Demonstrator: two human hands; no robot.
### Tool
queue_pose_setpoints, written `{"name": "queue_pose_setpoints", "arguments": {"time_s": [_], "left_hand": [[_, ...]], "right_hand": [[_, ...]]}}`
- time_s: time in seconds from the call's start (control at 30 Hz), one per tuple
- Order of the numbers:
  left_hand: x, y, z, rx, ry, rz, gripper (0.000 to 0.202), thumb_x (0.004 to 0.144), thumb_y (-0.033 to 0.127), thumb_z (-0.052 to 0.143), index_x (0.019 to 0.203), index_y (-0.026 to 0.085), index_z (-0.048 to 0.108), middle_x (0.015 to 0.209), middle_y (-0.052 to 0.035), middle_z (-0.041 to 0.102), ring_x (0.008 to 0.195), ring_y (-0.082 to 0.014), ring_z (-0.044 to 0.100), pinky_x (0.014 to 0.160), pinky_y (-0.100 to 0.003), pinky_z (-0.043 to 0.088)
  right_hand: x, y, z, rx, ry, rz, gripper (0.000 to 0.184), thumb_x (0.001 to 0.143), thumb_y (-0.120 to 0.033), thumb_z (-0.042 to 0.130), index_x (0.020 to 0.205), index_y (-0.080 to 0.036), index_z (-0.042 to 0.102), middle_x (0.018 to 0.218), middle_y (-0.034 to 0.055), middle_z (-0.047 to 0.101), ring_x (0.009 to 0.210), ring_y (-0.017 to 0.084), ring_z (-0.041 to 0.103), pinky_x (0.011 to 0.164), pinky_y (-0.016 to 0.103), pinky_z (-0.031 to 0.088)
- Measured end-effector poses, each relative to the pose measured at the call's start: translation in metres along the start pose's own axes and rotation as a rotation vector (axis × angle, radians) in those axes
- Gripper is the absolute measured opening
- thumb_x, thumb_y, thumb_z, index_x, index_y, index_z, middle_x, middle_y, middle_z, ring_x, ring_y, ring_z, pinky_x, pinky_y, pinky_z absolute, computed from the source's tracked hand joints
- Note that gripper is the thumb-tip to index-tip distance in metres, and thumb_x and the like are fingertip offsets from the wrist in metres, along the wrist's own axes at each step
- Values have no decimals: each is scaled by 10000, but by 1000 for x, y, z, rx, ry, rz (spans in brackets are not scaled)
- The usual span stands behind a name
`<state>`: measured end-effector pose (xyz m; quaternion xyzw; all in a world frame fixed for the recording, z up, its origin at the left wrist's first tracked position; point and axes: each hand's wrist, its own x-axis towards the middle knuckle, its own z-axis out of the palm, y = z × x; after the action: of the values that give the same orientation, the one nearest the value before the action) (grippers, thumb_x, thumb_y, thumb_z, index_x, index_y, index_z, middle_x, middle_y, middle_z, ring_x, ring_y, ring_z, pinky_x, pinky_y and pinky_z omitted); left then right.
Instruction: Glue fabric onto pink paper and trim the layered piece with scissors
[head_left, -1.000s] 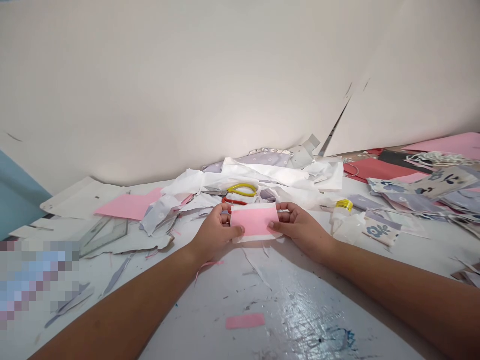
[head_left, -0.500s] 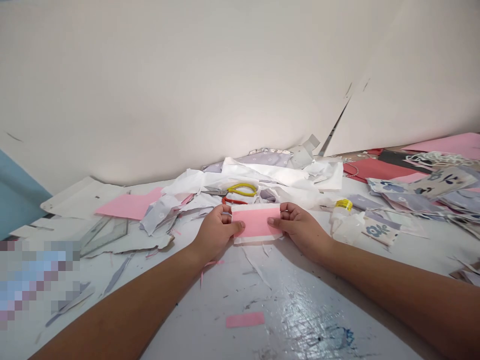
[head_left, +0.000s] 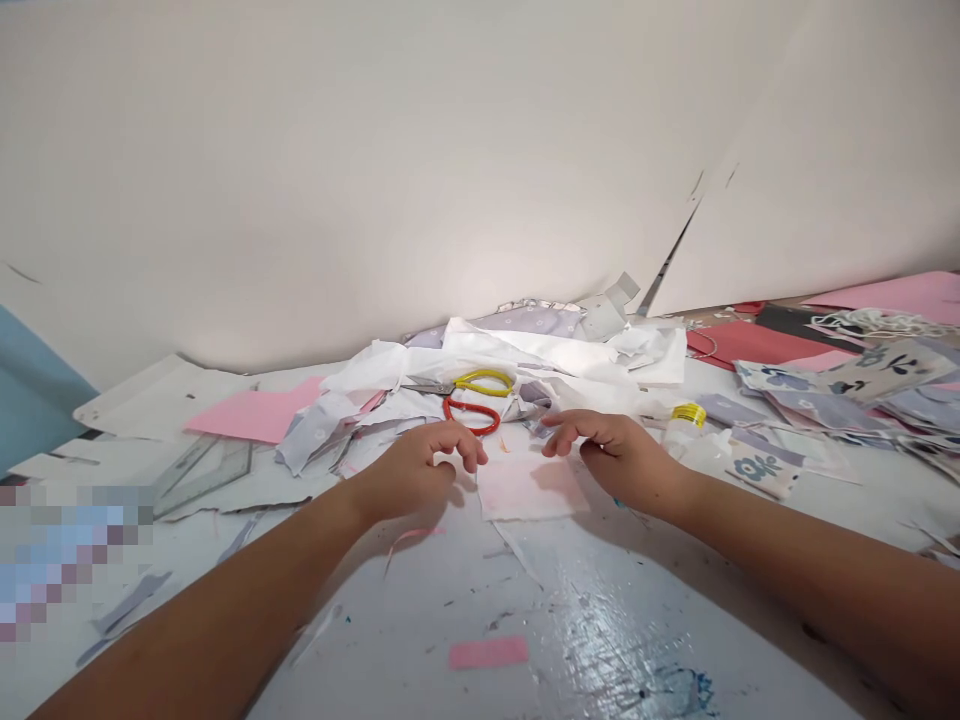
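Sheet (head_left: 532,492): it is lying flat on the worktop (head_left: 405,650), pale pink with a whitish near edge, forming the clock's centre, with 12 toward the wall (head_left: 465,180).
Left hand (head_left: 435,468): it is hovering between 9 and 10 o'clock, its fingers (head_left: 463,447) bending loosely, well parted from the thumb and gripping nothing; whether a tip is touching the sheet's corner, I cannot tell.
Right hand (head_left: 621,462): it is hovering between 2 and 3 o'clock, its fingers curling half open and holding nothing; contact is likewise unclear.
Scissors (head_left: 451,387): they are lying spread at 11 o'clock, one handle yellow, one red.
White scraps (head_left: 525,348): they are heaping up at 12, behind the scissors.
Pink strip (head_left: 489,653): it is lying between 6 and 7 o'clock.
Bottle (head_left: 688,415): it is showing a yellow band at 2 o'clock, near the right hand.
Red card (head_left: 750,342): it is lying farther out at 2.
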<state>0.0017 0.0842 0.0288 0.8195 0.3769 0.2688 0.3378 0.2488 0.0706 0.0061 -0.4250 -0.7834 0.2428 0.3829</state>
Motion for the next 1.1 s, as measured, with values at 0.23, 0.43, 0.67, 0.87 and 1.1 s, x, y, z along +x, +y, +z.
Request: {"name": "queue_pose_setpoints", "arguments": {"time_s": [0.23, 0.43, 0.67, 0.87, 1.1], "left_hand": [[2, 3, 22, 104, 241, -142, 178, 698, 221, 445, 806, 232, 586, 894, -18, 606, 781, -189, 551, 689, -294, 423], [3, 2, 38, 173, 27, -103, 336, 626, 296, 596, 961, 265, 592, 978, -25, 616, 946, -252, 512, 807, -346, 376], [1, 4, 28, 173, 11, -184, 459, 572, 340, 654, 1015, 268, 562, 1018, -23, 625, 1060, -307, 437, 871, -407, 297], [0, 3, 22, 90, 3, -288, 514, 497, 322, 701, 993, 286, 570, 1036, -19, 621, 1087, -327, 409, 791, -374, 370], [2, -3, 21, -265, 280, -297, 238, 723, 359, 508, 906, 210, 539, 916, -50, 628, 798, -175, 570, 617, -258, 434]], "right_hand": [[-2, -9, 15, -138, 50, 112, 186, 720, -163, 450, 844, -244, 563, 949, 8, 627, 957, 195, 549, 814, 329, 414], [-2, -9, 23, -160, -176, 237, 419, 673, -342, 595, 1068, -236, 504, 999, 28, 645, 944, 228, 556, 809, 359, 413], [1, -9, -5, -287, -257, 365, 702, 523, -333, 711, 1176, -250, 470, 1049, 27, 639, 1010, 303, 520, 811, 410, 402], [3, -7, -17, -262, -311, 344, 741, 476, -272, 747, 1171, -280, 490, 1041, 46, 643, 983, 341, 532, 767, 428, 416], [-1, -16, -23, -202, -386, 194, 441, 583, -341, 671, 1016, -303, 595, 1167, 26, 549, 1003, 270, 534, 818, 369, 424]]}}
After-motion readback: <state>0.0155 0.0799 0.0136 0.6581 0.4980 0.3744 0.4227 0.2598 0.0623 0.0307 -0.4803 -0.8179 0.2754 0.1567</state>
